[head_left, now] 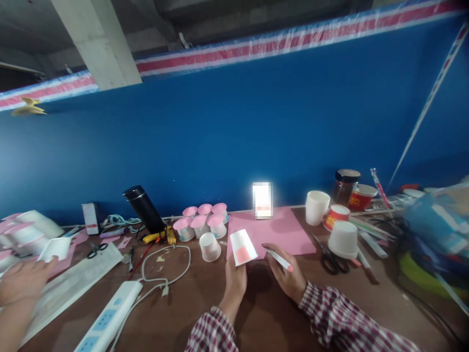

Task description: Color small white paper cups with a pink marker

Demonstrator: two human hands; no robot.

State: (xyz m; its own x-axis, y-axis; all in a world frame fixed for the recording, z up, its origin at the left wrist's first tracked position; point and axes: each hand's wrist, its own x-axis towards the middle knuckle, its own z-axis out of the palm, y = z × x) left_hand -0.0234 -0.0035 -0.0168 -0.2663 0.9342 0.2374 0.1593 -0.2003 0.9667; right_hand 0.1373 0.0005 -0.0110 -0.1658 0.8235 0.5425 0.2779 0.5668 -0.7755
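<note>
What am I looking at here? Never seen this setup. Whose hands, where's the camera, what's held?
One picture, from a camera worn on a person's head, looking forward and down at a brown table before a blue wall. No machine: two bare hands in checked sleeves. The left hand holds a white paper cup with a pink patch. The right hand holds a white marker with a pink tip. Beyond them lie a pink sheet, pink-topped cups, scissors and a power strip. The hand at far left belongs to another person.

yellow marks on red cups (361,199), illegible, no readable text
</note>
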